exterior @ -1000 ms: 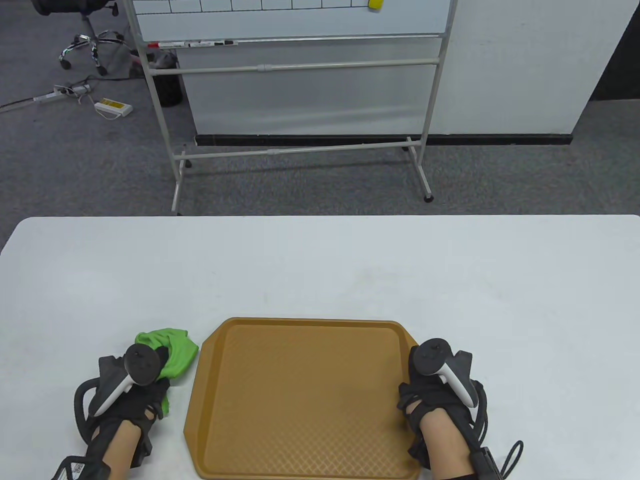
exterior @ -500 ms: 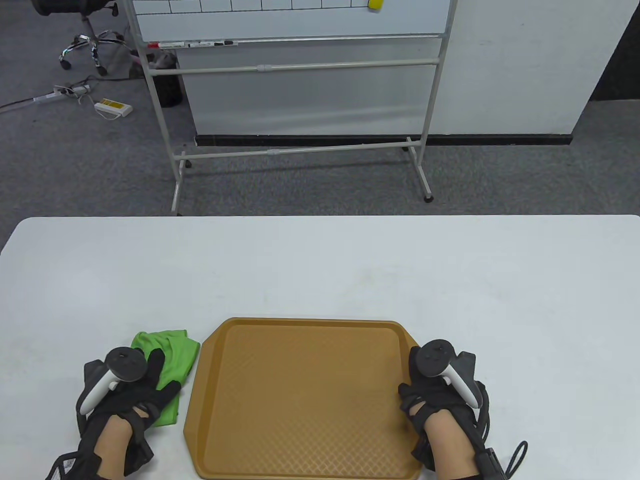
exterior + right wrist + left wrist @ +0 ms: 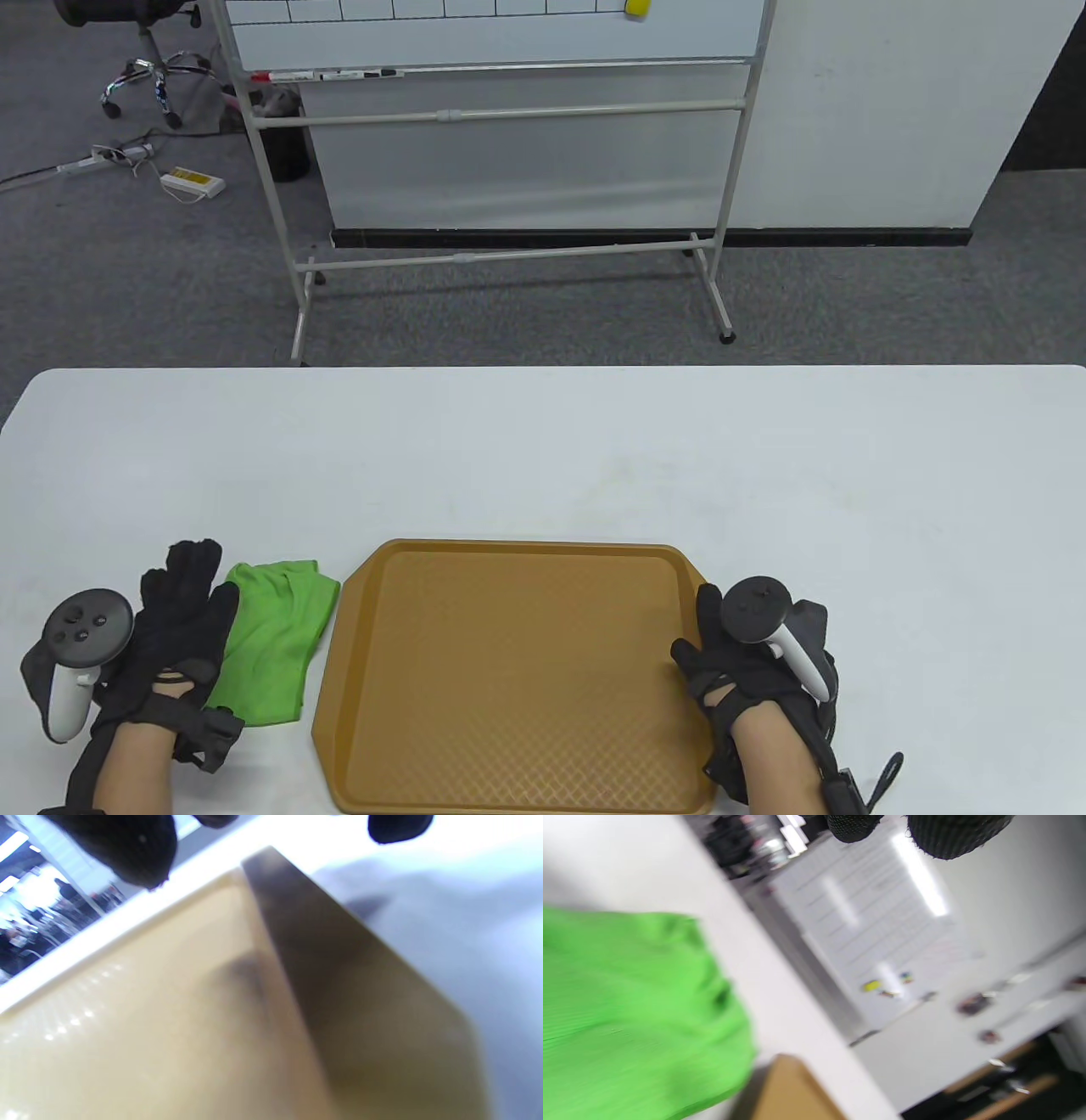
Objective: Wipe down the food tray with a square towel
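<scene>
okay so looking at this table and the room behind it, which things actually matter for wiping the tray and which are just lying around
For the job:
food tray
green towel, lying left of the tray
left hand, open beside the towel
right hand, at the tray's right rim

Just lying about:
whiteboard
office chair
power strip on the floor

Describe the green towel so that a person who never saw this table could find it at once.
On the white table, find the brown food tray at the near edge. The towel lies flat just left of it, beside the left hand. It is the only bright green thing there.
</scene>
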